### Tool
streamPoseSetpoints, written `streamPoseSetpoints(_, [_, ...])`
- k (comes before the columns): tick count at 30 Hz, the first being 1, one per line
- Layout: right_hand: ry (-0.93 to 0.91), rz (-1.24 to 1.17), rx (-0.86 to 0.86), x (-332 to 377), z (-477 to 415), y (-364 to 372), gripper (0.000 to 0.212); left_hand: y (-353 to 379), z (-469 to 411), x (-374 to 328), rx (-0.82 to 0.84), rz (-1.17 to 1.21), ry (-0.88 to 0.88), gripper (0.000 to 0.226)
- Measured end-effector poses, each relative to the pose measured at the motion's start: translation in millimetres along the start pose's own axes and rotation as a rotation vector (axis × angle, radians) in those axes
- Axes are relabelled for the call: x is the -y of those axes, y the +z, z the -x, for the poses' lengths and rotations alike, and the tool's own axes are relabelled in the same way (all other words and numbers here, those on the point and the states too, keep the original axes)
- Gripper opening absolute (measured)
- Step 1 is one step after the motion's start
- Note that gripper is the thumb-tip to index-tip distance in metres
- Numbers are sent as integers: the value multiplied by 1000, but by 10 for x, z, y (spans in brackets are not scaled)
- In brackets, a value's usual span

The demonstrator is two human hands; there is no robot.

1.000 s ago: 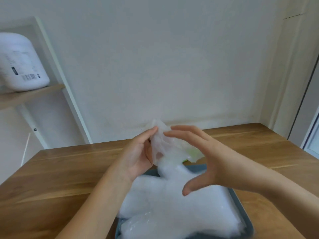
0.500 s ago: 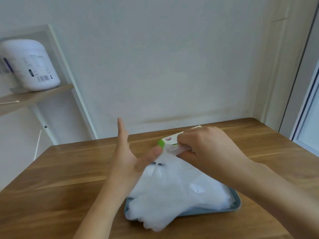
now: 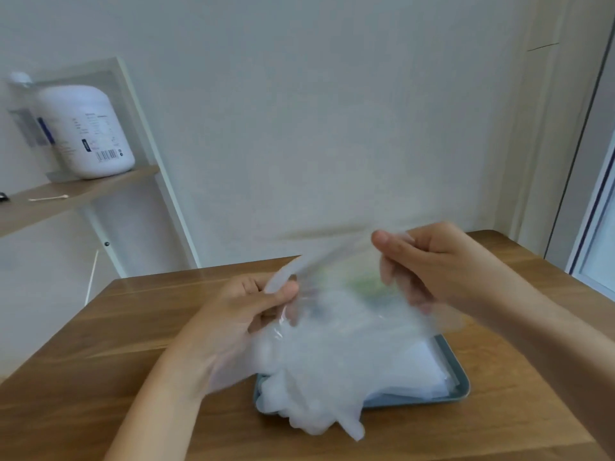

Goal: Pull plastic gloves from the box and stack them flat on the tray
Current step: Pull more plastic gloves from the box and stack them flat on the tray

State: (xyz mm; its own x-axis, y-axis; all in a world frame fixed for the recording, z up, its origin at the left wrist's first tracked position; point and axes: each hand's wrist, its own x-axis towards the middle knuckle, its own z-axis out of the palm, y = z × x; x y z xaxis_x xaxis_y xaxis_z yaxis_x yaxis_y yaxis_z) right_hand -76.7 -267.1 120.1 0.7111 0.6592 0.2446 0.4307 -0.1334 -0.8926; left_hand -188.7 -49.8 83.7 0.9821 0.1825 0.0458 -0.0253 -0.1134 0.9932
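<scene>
A clear plastic glove (image 3: 336, 271) is stretched in the air between my two hands, blurred by motion. My left hand (image 3: 246, 311) pinches its left end between thumb and fingers. My right hand (image 3: 429, 264) pinches its right end, held higher. Below them a pile of clear gloves (image 3: 319, 377) lies on a blue-grey tray (image 3: 459, 390), with some glove fingers hanging over the tray's front-left edge. The glove box (image 3: 362, 284) shows only as a green smear through the held glove, behind the tray.
The tray sits on a wooden table (image 3: 100, 361) against a white wall. At the left, a wooden shelf (image 3: 76, 194) carries a white jug (image 3: 86, 131) and a cotton swab (image 3: 50, 197). A door frame (image 3: 592, 194) stands at the right.
My right hand drew a glove from the box and lifted it up to the right. My left hand, open half a second ago, now pinches the glove's left end.
</scene>
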Motion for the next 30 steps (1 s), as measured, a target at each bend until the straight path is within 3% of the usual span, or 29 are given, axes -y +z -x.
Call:
streamPoseSetpoints(3, [53,82,-35,-175,5,30,48,-82,-19,-154,-25,-199,-93,18])
streamPoseSetpoints(8, [111,204,-36,-519,-88,44,47,-191,-174,-118,59,-414,-270,22])
streamPoseSetpoints(14, [250,556,79,-1030,-241,146,45,-249,-618,313,65,-768,-349,27])
streamPoseSetpoints(18, [231,762,28,-1290,-278,227,46,-240,-785,504,-3,-962,-338,22])
streamPoseSetpoints(21, [221,837,17,-1420,-321,252,48,-165,-788,544,-179,-1150,-184,15])
streamPoseSetpoints(23, [221,840,35,-1456,-352,247,47,2,-755,524,-244,-1112,57,10])
streamPoseSetpoints(26, [235,814,61,-1477,-382,235,46,411,-670,518,11,-1025,343,8])
streamPoseSetpoints(28, [254,823,58,-1495,-388,246,45,641,-648,664,181,-1046,378,17])
streamPoseSetpoints(30, [252,850,55,-1496,-375,263,42,730,-666,830,250,-1120,368,25])
